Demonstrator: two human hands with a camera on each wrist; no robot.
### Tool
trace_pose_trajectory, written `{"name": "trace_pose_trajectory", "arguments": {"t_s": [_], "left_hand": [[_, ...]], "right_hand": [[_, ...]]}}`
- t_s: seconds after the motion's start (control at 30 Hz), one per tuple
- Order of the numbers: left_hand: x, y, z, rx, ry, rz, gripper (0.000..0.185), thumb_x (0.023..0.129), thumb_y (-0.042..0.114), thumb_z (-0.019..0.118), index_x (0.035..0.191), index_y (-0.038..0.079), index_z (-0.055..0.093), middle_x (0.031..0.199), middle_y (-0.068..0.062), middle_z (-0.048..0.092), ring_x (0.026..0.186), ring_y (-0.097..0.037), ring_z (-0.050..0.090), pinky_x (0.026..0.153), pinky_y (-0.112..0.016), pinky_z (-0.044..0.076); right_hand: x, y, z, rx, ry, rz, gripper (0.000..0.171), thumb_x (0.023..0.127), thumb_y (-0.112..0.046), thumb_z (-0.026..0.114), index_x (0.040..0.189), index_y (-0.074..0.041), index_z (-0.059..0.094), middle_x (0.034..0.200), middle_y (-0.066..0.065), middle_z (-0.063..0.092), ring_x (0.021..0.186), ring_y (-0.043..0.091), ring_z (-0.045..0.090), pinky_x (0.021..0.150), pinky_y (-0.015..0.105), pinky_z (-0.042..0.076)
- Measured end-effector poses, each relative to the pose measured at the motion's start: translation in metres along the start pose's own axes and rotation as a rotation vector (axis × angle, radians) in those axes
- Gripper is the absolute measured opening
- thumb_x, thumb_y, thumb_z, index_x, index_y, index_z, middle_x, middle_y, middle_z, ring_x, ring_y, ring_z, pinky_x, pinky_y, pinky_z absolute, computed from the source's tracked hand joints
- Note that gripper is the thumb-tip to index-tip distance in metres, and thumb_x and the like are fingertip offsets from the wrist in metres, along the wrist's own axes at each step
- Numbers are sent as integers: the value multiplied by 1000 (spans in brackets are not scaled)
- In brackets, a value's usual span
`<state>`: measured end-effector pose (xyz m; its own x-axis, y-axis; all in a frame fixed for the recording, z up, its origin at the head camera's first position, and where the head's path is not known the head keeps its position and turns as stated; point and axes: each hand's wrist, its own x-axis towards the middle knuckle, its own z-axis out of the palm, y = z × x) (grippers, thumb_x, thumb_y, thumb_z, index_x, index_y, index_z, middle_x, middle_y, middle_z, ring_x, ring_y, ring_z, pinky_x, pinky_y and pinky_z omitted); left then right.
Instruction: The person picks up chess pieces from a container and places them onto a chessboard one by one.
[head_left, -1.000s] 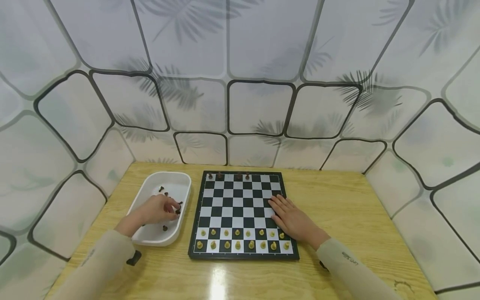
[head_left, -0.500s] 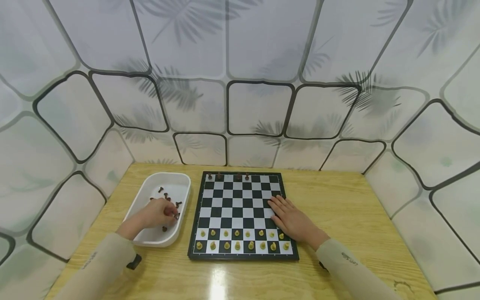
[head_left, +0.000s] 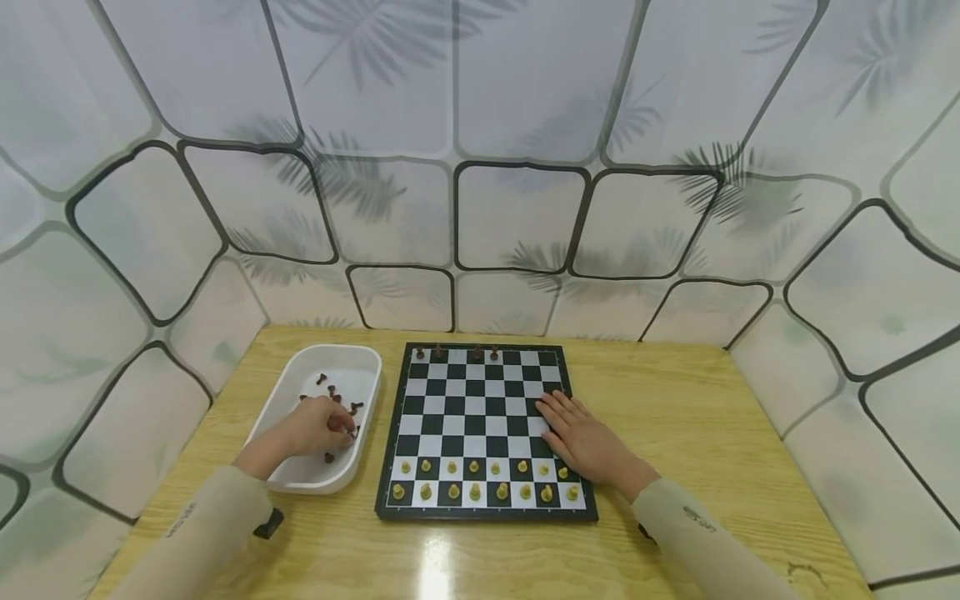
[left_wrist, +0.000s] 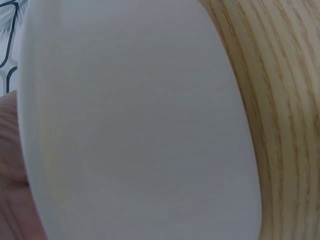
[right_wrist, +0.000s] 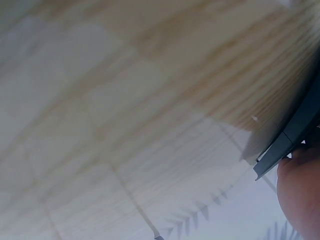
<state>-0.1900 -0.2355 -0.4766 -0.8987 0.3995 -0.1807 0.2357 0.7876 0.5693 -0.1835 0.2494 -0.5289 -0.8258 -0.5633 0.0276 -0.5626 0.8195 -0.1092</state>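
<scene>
In the head view a black-and-white chessboard (head_left: pixel 480 408) lies in the middle of the wooden table. Light pieces (head_left: pixel 476 479) fill its two near rows; three dark pieces (head_left: pixel 476 352) stand on the far row. My left hand (head_left: pixel 318 423) is inside the white tray (head_left: pixel 330 350) to the board's left, its fingers curled, and pinches a dark chess piece at its fingertips. Loose dark pieces (head_left: pixel 324 379) lie around it. My right hand (head_left: pixel 585 437) rests flat, fingers straight, on the board's right side. The left wrist view shows only the tray's wall (left_wrist: pixel 140 125).
The wooden table (head_left: pixel 675 400) stretches to the right of the board and ends at a tiled, leaf-patterned wall on three sides. A small dark object (head_left: pixel 268 523) sits by my left sleeve. In the right wrist view the board's dark edge (right_wrist: pixel 295 135) shows, blurred.
My left hand has drawn slightly toward me inside the tray and its fingers have curled closer over the dark pieces. The right hand and board have not moved.
</scene>
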Motion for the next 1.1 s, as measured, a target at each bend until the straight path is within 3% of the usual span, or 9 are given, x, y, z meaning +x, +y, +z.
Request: {"name": "trace_pose_trajectory", "arguments": {"t_s": [0.3,0.5,0.8,1.1], "left_hand": [[-1,3,2,23,17,-23,9,89,14,82,93,8,77,79,3,70,69,-9,62,62,-26,53],[1,4,3,36,60,5,8,88,13,81,88,9,74,77,3,70,67,-8,61,60,-25,52],[1,6,2,7,80,-30,16,90,12,75,101,2,80,90,-5,80,72,-9,68,65,-27,58],[0,6,-1,44,120,-31,8,92,15,79,96,8,79,83,2,74,73,-10,62,64,-26,52]], "right_hand": [[-1,0,1,15,-11,1,61,114,-42,40,164,-8,37,172,12,34,161,35,27,130,53,27],[-1,-1,1,23,-5,6,61,113,-41,41,163,-7,37,172,13,34,161,35,27,130,53,26],[0,-1,-3,12,-13,12,60,113,-40,42,163,-7,38,171,14,35,161,36,28,130,54,27],[-1,-2,-3,-5,-8,3,60,113,-41,41,163,-6,38,170,14,36,160,36,29,129,53,28]]}}
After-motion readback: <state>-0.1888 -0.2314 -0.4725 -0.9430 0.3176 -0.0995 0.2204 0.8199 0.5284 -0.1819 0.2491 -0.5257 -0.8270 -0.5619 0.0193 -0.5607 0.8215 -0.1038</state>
